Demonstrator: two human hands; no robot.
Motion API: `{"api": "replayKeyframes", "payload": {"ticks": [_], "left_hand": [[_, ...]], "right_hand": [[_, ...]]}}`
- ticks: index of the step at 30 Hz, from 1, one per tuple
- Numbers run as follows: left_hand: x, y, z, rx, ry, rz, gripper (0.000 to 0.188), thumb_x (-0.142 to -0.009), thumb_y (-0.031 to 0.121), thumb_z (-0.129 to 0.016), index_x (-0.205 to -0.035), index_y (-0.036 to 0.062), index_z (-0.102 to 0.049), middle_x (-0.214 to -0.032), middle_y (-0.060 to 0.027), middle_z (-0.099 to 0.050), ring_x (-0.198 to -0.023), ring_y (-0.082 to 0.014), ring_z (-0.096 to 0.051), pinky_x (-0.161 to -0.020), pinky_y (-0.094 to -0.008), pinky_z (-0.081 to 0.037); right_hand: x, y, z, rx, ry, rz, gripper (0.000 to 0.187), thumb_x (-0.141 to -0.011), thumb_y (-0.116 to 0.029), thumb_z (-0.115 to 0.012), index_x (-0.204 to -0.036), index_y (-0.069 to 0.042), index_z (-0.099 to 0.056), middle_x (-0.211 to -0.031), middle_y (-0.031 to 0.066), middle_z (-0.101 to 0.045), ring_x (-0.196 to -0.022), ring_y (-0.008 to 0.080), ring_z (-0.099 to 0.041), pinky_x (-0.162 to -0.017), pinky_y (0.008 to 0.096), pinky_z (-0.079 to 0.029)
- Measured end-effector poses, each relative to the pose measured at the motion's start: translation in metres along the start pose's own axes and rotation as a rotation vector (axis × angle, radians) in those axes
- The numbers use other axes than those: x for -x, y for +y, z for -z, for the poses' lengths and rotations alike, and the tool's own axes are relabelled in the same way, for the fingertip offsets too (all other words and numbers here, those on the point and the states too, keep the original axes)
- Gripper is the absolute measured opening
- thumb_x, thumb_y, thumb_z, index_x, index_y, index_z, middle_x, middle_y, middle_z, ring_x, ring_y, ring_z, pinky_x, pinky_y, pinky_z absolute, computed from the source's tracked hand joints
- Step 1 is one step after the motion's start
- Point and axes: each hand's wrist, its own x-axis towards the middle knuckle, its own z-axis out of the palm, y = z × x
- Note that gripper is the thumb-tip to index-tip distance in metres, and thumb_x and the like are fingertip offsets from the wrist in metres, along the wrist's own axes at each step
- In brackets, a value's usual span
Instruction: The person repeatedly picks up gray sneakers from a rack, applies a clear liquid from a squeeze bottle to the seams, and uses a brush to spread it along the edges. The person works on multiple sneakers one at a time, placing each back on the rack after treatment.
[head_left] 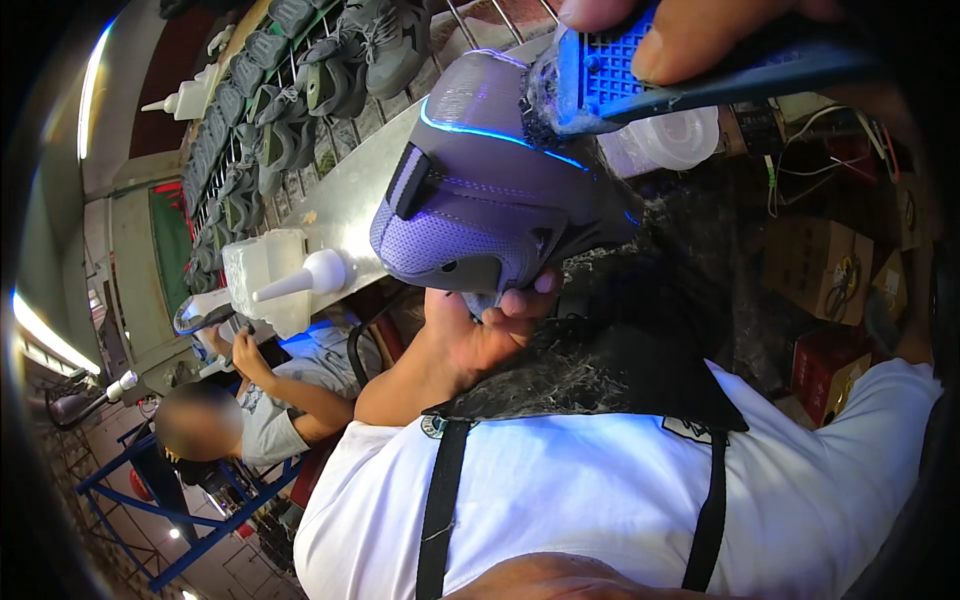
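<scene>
A grey shoe upper (470, 205) is held up in front of me, its perforated part toward the lower left. My left hand (490, 335) is closed on it from below, the fingers partly hidden behind it. A bright blue line runs across the shoe upper. My right hand (715, 40), at the top right, grips a blue-handled brush (610, 85) with a grid-patterned face. The brush's dark, matted bristles touch the shoe upper near the bright line. A black apron (610, 385), strewn with pale fibres, lies below my hands.
Rows of grey shoes (345, 60) stand on a rack at upper left. A metal worktop (330, 195) bears a white nozzle bottle (310, 275) and a translucent tub (265, 265). Another clear tub (680, 138) is behind the brush. Cardboard boxes (820, 265) and cables are at right; a co-worker (290, 400) sits left.
</scene>
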Motion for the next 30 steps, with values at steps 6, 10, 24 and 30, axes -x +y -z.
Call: {"api": "replayKeyframes", "payload": {"ticks": [6,10,24,30], "left_hand": [[-0.011,-0.002,0.007,0.041,-0.124,0.103,0.056,-0.097,0.039,-0.054,-0.132,-0.0032,-0.045,-0.1,-0.0235,-0.051,-0.063,-0.0161,-0.057,-0.042,-0.0192,-0.05],[-0.015,-0.002,0.007,0.065,-0.142,0.14,0.058,-0.099,0.038,-0.053,-0.136,-0.0036,-0.041,-0.098,-0.0234,-0.051,-0.059,-0.0162,-0.057,-0.039,-0.0194,-0.05],[-0.023,0.0,0.01,-0.085,-0.13,0.098,0.052,-0.102,0.038,-0.048,-0.134,-0.0025,-0.045,-0.092,-0.0222,-0.054,-0.052,-0.0176,-0.056,-0.034,-0.0237,-0.045],[-0.035,0.077,0.004,-0.815,-0.321,-0.281,0.045,-0.099,0.03,-0.054,-0.133,0.0008,-0.052,-0.105,-0.0192,-0.059,-0.077,-0.0229,-0.059,-0.061,-0.0339,-0.047]], "right_hand": [[0.006,-0.002,-0.001,0.005,0.018,0.007,0.022,-0.082,0.003,-0.076,-0.102,0.009,-0.074,-0.113,0.0313,-0.068,-0.1,0.0352,-0.072,-0.092,0.0358,-0.055],[0.012,-0.002,0.001,0.006,0.07,0.02,0.021,-0.081,0.004,-0.076,-0.101,0.009,-0.075,-0.114,0.0324,-0.068,-0.1,0.0355,-0.072,-0.092,0.0355,-0.055],[0.046,-0.004,-0.017,0.056,0.175,-0.177,0.022,-0.086,-0.004,-0.07,-0.108,-0.001,-0.072,-0.116,0.0228,-0.07,-0.104,0.0297,-0.07,-0.091,0.0377,-0.056],[0.115,-0.017,-0.041,-0.07,0.545,-0.264,0.023,-0.087,0.001,-0.068,-0.11,0.002,-0.071,-0.129,0.027,-0.063,-0.109,0.0348,-0.068,-0.096,0.0433,-0.056]]}}
